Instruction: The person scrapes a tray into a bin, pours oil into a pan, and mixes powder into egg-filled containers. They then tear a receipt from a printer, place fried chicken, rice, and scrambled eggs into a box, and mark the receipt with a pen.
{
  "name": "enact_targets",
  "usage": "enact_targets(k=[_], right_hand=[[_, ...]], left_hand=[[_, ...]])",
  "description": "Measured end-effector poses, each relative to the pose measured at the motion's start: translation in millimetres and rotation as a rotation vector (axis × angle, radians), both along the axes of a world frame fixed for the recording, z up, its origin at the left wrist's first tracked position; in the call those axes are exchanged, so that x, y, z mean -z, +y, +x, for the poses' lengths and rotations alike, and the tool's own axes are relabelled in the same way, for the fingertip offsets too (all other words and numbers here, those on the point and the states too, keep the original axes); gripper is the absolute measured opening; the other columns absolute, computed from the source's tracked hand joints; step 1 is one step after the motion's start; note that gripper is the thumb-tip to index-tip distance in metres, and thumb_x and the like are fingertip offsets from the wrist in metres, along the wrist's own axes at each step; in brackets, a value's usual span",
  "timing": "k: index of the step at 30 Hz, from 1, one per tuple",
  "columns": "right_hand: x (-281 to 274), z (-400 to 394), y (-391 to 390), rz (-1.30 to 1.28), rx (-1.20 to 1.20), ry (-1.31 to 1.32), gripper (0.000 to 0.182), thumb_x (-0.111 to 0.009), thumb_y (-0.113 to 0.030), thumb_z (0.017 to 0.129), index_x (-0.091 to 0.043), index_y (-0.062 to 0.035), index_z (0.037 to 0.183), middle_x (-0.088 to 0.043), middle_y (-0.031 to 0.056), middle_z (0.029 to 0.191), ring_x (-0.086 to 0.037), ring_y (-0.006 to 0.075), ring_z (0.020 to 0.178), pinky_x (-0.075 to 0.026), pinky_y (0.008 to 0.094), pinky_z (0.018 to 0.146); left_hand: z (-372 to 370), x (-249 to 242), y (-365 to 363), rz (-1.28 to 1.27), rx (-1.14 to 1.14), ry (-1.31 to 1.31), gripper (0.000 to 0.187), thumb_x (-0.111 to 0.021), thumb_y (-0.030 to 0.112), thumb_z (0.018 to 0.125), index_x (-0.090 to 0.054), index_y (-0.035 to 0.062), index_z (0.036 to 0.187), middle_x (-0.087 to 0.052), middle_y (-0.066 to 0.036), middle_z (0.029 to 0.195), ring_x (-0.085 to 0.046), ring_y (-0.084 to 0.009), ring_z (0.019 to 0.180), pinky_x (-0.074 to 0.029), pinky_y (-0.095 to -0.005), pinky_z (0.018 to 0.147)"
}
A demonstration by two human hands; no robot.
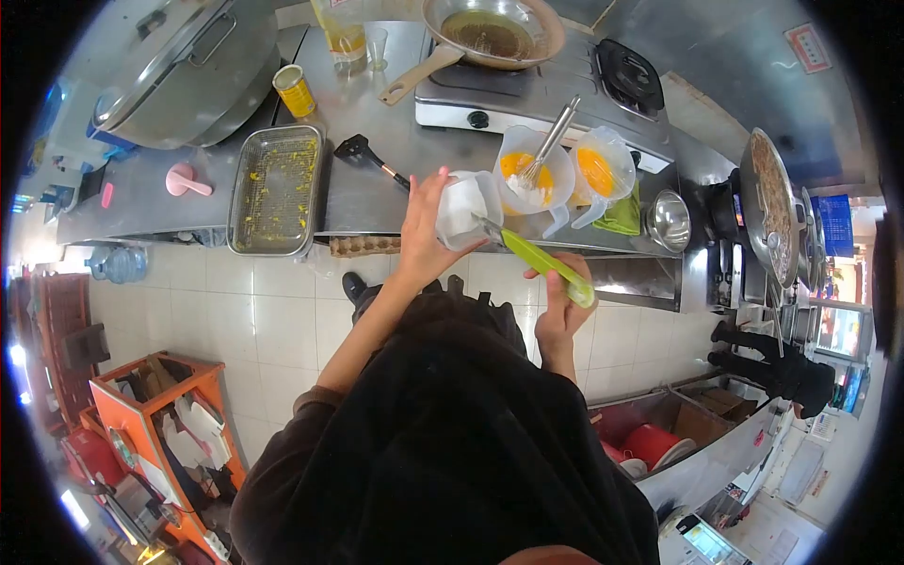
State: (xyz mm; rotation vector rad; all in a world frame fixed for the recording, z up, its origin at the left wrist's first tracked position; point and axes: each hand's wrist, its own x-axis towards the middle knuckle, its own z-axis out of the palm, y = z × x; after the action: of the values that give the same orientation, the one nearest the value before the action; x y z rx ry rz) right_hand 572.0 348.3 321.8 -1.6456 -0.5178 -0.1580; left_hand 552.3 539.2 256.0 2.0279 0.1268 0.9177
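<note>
While left hand (426, 226) grips jug (463, 209) — knife (537, 260) enters.

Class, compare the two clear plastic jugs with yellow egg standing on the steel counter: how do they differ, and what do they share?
The left clear plastic jug of egg has a metal whisk standing in it; the right clear plastic jug of egg holds no tool. The left one shows whitish patches in the yellow; the right one's egg looks evenly orange. Both stand upright on the steel counter, side by side.
</note>
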Motion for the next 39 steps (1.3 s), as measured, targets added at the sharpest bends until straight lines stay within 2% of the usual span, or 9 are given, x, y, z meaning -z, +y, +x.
enact_targets(k=[5,11,16,19,22,24,27,34,39], right_hand=[[-2.3,0.6,7.9,-0.016,-0.093,0.123,0.024,-0.051,-0.018,0.093,-0.059,0.0050,0.092,-0.063,0.0108,0.079,-0.059,0.0150,0.070,-0.043,0.0265,0.064],[20.1,8.2,6.7,0.274,0.005,0.333,0.023,-0.051,-0.018,0.094,-0.056,0.0047,0.093,-0.064,0.0154,0.083,-0.061,0.0186,0.068,-0.046,0.0292,0.065],[34.1,22.5,-15.5,0.540,0.077,0.631,0.029,-0.046,-0.024,0.097,-0.053,0.0041,0.097,-0.064,0.0172,0.085,-0.064,0.0254,0.073,-0.054,0.0420,0.077],[31.8,28.6,-25.2,0.708,0.092,0.754,0.031,-0.047,-0.025,0.097,-0.053,0.0059,0.099,-0.064,0.0176,0.090,-0.065,0.0264,0.078,-0.054,0.0410,0.081],[33.4,40.1,-32.6,0.771,0.138,0.602,0.035,-0.048,-0.026,0.096,-0.054,0.0081,0.104,-0.063,0.0175,0.099,-0.063,0.0228,0.082,-0.051,0.0422,0.088],[38.3,47.5,-29.3,0.716,0.265,0.477,0.034,-0.047,-0.024,0.097,-0.053,0.0089,0.106,-0.062,0.0181,0.099,-0.062,0.0227,0.084,-0.049,0.0426,0.091],[49.2,52.7,-36.7,-0.176,0.263,-0.101,0.023,-0.048,-0.012,0.096,-0.057,0.0055,0.107,-0.063,0.0136,0.102,-0.061,0.0238,0.094,-0.045,0.0350,0.090],[49.0,40.2,-36.4,-0.372,0.271,-0.506,0.024,-0.053,0.005,0.085,-0.058,0.0033,0.108,-0.061,0.0171,0.109,-0.058,0.0297,0.103,-0.043,0.0362,0.091],[83.7,45.1,-52.8,-0.404,0.195,-0.402,0.023,-0.055,-0.002,0.083,-0.060,0.0029,0.105,-0.062,0.0175,0.109,-0.058,0.0327,0.101,-0.041,0.0401,0.093]], left_hand=[[-8.3,1.9,-0.2,0.186,0.001,-0.048,0.100,-0.088,0.024,0.052,-0.037,0.0054,0.137,-0.051,-0.014,0.126,-0.049,-0.0308,0.120,-0.014,-0.0599,0.109],[-15.7,2.2,2.1,0.215,-0.058,-0.042,0.103,-0.088,0.028,0.050,-0.037,0.0057,0.137,-0.052,-0.013,0.125,-0.051,-0.0299,0.117,-0.008,-0.0601,0.110],[-25.5,3.5,4.9,0.153,-0.080,0.011,0.108,-0.089,0.033,0.048,-0.036,0.0050,0.137,-0.053,-0.013,0.125,-0.052,-0.0297,0.114,-0.008,-0.0600,0.110],[-28.6,2.5,5.0,0.144,-0.086,0.061,0.111,-0.089,0.035,0.047,-0.034,0.0044,0.138,-0.051,-0.013,0.127,-0.052,-0.0292,0.114,-0.009,-0.0594,0.110],[-31.3,4.6,6.0,0.119,-0.090,0.105,0.112,-0.089,0.035,0.048,-0.032,0.0045,0.139,-0.050,-0.013,0.128,-0.051,-0.0286,0.116,-0.009,-0.0594,0.110],[-33.1,7.8,7.9,0.092,-0.101,0.121,0.112,-0.089,0.034,0.048,-0.031,0.0057,0.139,-0.049,-0.012,0.129,-0.050,-0.0285,0.117,-0.009,-0.0595,0.110],[-34.4,11.5,9.6,0.067,-0.115,0.141,0.111,-0.089,0.034,0.048,-0.031,0.0070,0.140,-0.050,-0.012,0.128,-0.049,-0.0285,0.118,-0.010,-0.0598,0.110],[-39.4,11.9,15.5,0.036,-0.142,0.142,0.111,-0.089,0.033,0.049,-0.031,0.0079,0.140,-0.050,-0.011,0.125,-0.048,-0.0286,0.118,-0.010,-0.0600,0.109],[-50.3,17.9,26.9,-0.048,-0.180,0.140,0.110,-0.090,0.032,0.049,-0.032,0.0069,0.139,-0.050,-0.012,0.125,-0.049,-0.0295,0.118,-0.014,-0.0546,0.111]])
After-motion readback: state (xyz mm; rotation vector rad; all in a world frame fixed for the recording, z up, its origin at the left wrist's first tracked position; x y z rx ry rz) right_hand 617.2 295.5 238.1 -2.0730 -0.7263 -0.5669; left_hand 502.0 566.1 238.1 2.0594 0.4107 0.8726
